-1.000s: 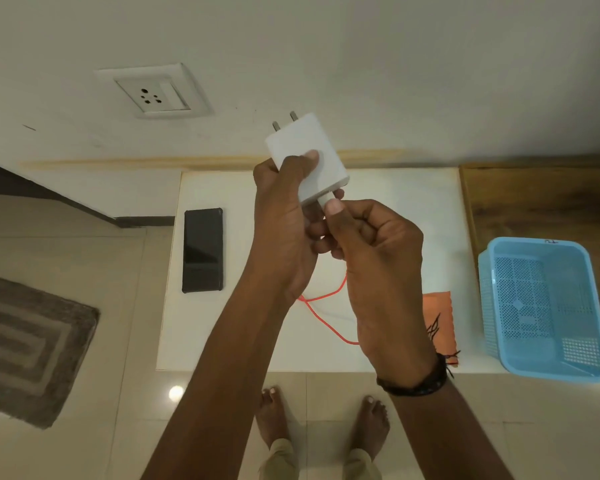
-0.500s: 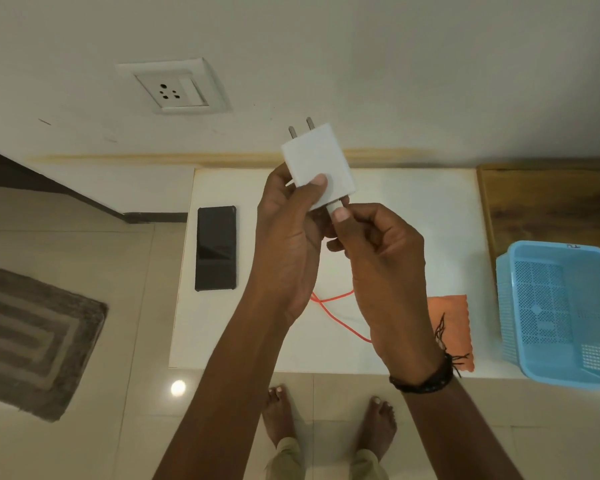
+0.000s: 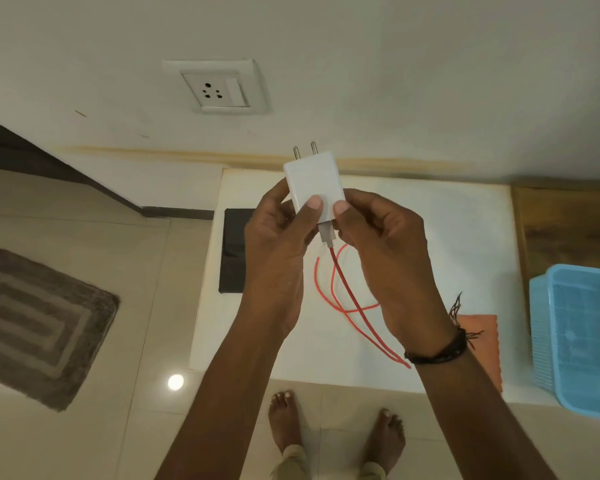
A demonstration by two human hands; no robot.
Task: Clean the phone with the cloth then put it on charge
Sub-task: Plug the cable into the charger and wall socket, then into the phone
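We see the left hand [image 3: 278,251] and the right hand [image 3: 385,251] both pinching the white charger adapter [image 3: 314,183], a thumb of each pressed on its near face and its two pins pointing up toward the wall. A red cable [image 3: 347,292] is plugged into the adapter's lower end and hangs in loops between the wrists. Below, on the white table [image 3: 447,237], we find the black phone [image 3: 232,251] lying flat, partly hidden by the left hand, and an orange cloth [image 3: 482,337] beside a blue basket [image 3: 582,341]. The wall socket [image 3: 217,86] sits above and to the left of the adapter, well apart from it.
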